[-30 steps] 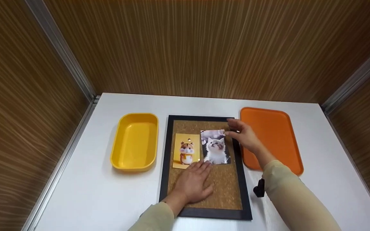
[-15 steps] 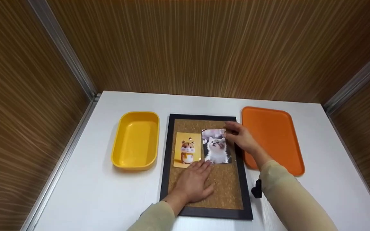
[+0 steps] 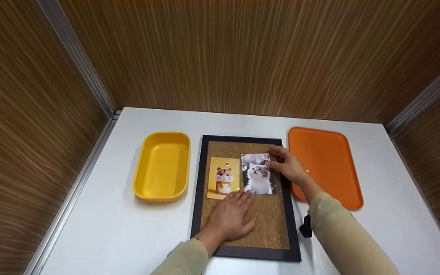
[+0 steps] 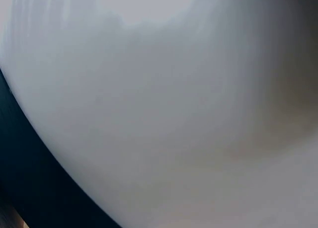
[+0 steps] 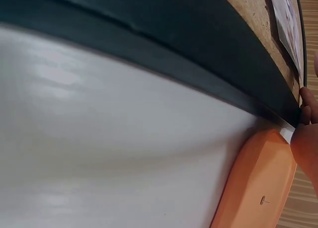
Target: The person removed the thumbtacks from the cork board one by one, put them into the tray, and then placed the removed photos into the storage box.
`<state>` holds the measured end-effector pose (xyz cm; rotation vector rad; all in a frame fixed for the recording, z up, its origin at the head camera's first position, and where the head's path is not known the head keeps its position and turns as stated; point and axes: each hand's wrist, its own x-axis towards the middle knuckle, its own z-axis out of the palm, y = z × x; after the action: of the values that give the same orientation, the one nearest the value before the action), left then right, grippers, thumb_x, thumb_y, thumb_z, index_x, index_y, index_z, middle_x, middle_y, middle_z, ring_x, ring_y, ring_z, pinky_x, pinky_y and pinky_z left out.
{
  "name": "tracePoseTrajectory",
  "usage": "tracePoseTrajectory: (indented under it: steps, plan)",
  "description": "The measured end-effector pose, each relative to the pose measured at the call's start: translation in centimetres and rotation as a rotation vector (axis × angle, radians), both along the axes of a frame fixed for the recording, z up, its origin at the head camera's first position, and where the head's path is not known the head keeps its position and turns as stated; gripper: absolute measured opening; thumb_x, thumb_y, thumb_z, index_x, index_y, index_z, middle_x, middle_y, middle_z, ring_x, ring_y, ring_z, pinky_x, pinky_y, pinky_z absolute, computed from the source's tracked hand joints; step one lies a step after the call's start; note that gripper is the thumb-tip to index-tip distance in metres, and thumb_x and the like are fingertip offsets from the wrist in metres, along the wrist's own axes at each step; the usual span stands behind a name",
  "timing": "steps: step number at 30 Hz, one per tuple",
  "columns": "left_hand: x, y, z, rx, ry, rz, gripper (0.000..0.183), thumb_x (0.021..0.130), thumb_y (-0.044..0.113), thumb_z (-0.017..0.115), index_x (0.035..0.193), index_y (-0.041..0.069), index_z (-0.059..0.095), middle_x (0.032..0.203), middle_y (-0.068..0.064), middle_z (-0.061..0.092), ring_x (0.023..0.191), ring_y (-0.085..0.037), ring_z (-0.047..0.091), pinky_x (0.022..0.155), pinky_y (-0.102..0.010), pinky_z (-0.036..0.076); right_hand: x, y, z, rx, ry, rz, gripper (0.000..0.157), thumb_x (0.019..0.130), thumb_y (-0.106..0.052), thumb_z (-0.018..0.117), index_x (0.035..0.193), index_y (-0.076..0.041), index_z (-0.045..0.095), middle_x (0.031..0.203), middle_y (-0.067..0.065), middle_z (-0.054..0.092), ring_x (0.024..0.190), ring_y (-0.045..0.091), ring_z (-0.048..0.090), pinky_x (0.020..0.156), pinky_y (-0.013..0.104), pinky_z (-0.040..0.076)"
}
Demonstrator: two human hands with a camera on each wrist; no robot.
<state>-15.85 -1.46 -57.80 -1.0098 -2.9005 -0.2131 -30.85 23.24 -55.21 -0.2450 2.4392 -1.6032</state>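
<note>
My left hand [image 3: 229, 215] lies flat on a cork board [image 3: 264, 221] with a black frame. Its fingertips reach the lower edges of two photos. One is a yellow hamster photo [image 3: 214, 172] with a small shiny pin [image 3: 227, 165] near its top. The other is a kitten photo [image 3: 258, 177], lying just right of it. At the kitten photo's upper right edge, my right hand [image 3: 290, 166] rests with thumb and forefinger spread apart, the thumb touching the photo. In the right wrist view, the fingers [image 5: 309, 101] sit beside the photo's edge, partly cut off.
A yellow bin [image 3: 160, 166] stands left of the board. To its right lies an orange tray [image 3: 321, 160], partly under my right forearm, with a small pushpin [image 5: 264, 200] in it. All stand on a white table [image 3: 101, 229] enclosed by wood-grain panels [image 3: 220, 57].
My right hand has shifted slightly left and down, bringing its thumb onto the kitten photo's edge. The left hand and both photos stay put; the head view has drifted slightly.
</note>
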Motion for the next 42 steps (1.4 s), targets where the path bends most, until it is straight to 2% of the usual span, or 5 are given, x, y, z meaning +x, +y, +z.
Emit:
tracePoseTrajectory:
  steps: [9, 23, 30, 35, 42]
  plan:
    - [-0.1, 0.1, -0.1, -0.007, 0.000, -0.010, 0.072, 0.095, 0.059, 0.032, 0.150, 0.013, 0.039, 0.154, -0.002, 0.037, 0.143, -0.023, 0.031, 0.115, -0.038, 0.025, 0.1, 0.0, 0.0, 0.005, -0.031, -0.031, 0.058, 0.090, -0.014, 0.069, 0.142, -0.006, 0.046, 0.137, 0.015, 0.054, 0.125, 0.030, 0.049, 0.107, 0.049, 0.037]
    - [-0.2, 0.1, -0.1, -0.024, -0.013, -0.001, 0.073, 0.095, 0.060, 0.031, 0.152, 0.014, 0.035, 0.155, -0.002, 0.035, 0.143, -0.024, 0.030, 0.116, -0.039, 0.024, 0.1, -0.1, 0.1, -0.032, -0.031, -0.043, 0.057, 0.091, -0.013, 0.069, 0.142, -0.006, 0.045, 0.137, 0.015, 0.054, 0.124, 0.031, 0.050, 0.106, 0.049, 0.037]
    - [-0.1, 0.1, -0.1, -0.014, -0.003, 0.001, 0.073, 0.094, 0.060, 0.033, 0.151, 0.014, 0.037, 0.154, -0.002, 0.036, 0.143, -0.024, 0.031, 0.116, -0.039, 0.025, 0.9, -0.6, 1.9, -0.112, -0.015, -0.026, 0.056, 0.092, -0.003, 0.065, 0.143, 0.000, 0.043, 0.136, 0.024, 0.053, 0.124, 0.039, 0.050, 0.105, 0.050, 0.040]
    - [-0.1, 0.1, -0.1, 0.011, -0.005, 0.002, 0.072, 0.094, 0.059, 0.036, 0.150, 0.013, 0.039, 0.153, -0.002, 0.039, 0.142, -0.023, 0.032, 0.115, -0.038, 0.025, 1.6, -1.1, 3.2, -0.157, -0.014, -0.018, 0.055, 0.091, 0.001, 0.063, 0.142, 0.002, 0.042, 0.138, 0.029, 0.049, 0.125, 0.043, 0.049, 0.102, 0.039, 0.045]
    - [0.0, 0.1, -0.1, 0.009, -0.006, 0.004, 0.072, 0.094, 0.059, 0.036, 0.150, 0.014, 0.040, 0.154, -0.002, 0.038, 0.142, -0.023, 0.031, 0.115, -0.037, 0.025, 1.2, -0.5, 1.2, -0.164, 0.001, -0.053, 0.058, 0.090, -0.008, 0.069, 0.142, 0.000, 0.044, 0.134, 0.021, 0.054, 0.121, 0.036, 0.054, 0.092, 0.024, 0.050]
